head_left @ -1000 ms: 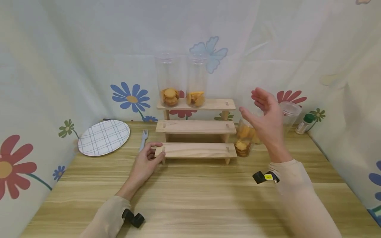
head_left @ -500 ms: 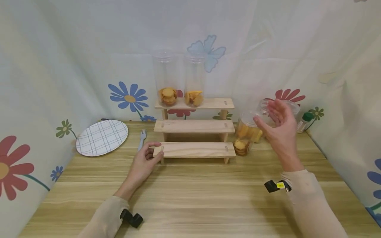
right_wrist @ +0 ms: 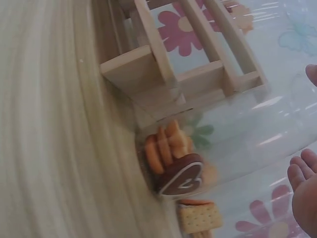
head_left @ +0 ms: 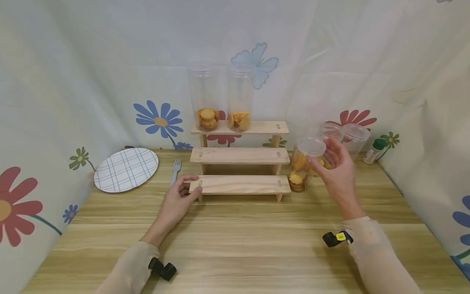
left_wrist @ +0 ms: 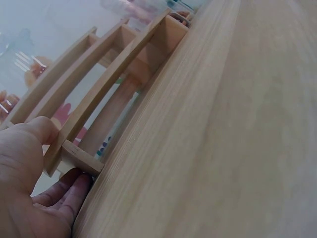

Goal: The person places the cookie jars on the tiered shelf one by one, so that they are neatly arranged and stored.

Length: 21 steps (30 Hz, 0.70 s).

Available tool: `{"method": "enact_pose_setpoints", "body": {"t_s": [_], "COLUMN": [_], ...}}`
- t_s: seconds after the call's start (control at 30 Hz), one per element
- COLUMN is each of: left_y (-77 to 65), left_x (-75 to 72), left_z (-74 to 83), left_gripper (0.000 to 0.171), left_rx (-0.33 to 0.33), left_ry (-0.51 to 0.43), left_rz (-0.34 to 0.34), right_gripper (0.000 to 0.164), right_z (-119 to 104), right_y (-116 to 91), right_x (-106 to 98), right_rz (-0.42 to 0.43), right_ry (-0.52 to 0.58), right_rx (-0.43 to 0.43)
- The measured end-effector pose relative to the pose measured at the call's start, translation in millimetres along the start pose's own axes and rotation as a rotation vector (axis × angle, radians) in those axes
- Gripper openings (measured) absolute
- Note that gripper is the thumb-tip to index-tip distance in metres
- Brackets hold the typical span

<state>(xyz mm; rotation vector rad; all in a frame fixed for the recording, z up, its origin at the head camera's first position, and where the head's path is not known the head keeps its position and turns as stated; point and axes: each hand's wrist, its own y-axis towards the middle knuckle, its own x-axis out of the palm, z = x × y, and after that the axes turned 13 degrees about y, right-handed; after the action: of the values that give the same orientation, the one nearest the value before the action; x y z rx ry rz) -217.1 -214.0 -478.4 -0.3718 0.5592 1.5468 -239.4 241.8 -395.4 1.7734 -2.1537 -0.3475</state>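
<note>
A three-step wooden stand point(head_left: 240, 184) sits mid-table. At its left end my left hand point(head_left: 180, 202) grips the lowest step; the left wrist view puts the thumb on the board's edge and the fingers by its leg point(left_wrist: 81, 157). My right hand point(head_left: 338, 175) is at the nearest clear cookie jar point(head_left: 298, 175) beside the stand, thumb and fingers spread on either side of its upper part. Contact with the jar is not plain. The right wrist view shows a brown heart-shaped cookie point(right_wrist: 183, 177) and tan cookies low inside it. The right palm is mostly out of that view.
Two cookie jars point(head_left: 207, 92) stand on the top step. More clear jars point(head_left: 355, 136) stand behind my right hand, near a green-capped shaker point(head_left: 373, 152). Left lie a checked plate point(head_left: 126, 169) and a fork point(head_left: 176, 169). A flowered curtain surrounds the table.
My right hand moved right, then came back left and down to the nearest jar, its fingers now around the jar's upper part. The left hand keeps its grip on the stand.
</note>
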Motion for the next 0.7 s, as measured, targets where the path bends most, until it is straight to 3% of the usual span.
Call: {"method": "enact_pose_setpoints", "body": {"t_s": [0.27, 0.7], "left_y": [0.2, -0.1], "left_x": [0.4, -0.6], "left_z": [0.1, -0.3], "left_gripper": [0.044, 0.043], "left_rx": [-0.002, -0.003], "left_ry": [-0.008, -0.005], "left_rz": [0.006, 0.000], "right_gripper": [0.089, 0.075], "right_z": [18.9, 39.2], "right_y": [-2.2, -8.2], "right_x": [2.9, 7.9], "right_rz": [-0.019, -0.040], "right_ry": [-0.007, -0.034], "right_rx": [0.038, 0.081]}}
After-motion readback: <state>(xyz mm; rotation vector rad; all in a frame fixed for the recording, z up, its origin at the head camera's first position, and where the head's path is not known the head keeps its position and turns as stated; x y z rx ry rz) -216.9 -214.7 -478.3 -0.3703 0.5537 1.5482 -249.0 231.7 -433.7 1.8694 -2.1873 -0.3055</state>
